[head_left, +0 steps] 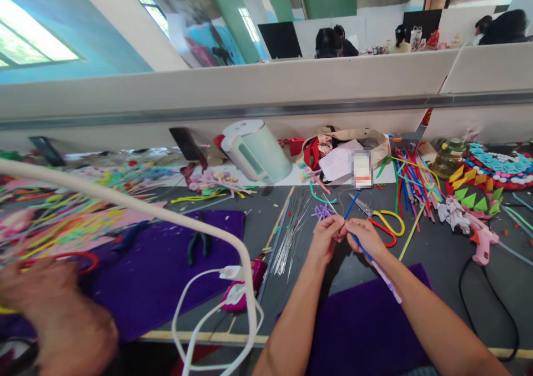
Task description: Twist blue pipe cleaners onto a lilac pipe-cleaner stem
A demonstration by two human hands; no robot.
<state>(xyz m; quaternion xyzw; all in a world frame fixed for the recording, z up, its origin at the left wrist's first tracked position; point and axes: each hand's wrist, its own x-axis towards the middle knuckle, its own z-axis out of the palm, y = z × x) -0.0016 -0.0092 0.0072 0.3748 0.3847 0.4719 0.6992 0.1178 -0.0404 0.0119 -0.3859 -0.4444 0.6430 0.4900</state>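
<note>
head view | facing forward, down | near: left hand [328, 237], right hand [367, 239] | far: partition [266, 84]

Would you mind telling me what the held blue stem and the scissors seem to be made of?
Blue stem: perhaps chenille-covered wire, slim and matte, though the fine texture is unclear. Scissors: greyish blades, likely steel; smooth, bright yellow and red handles, probably plastic.

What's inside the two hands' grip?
A blue stem; it shows on both sides of where the left hand and right hand meet. The pinched stretch is covered.
</note>
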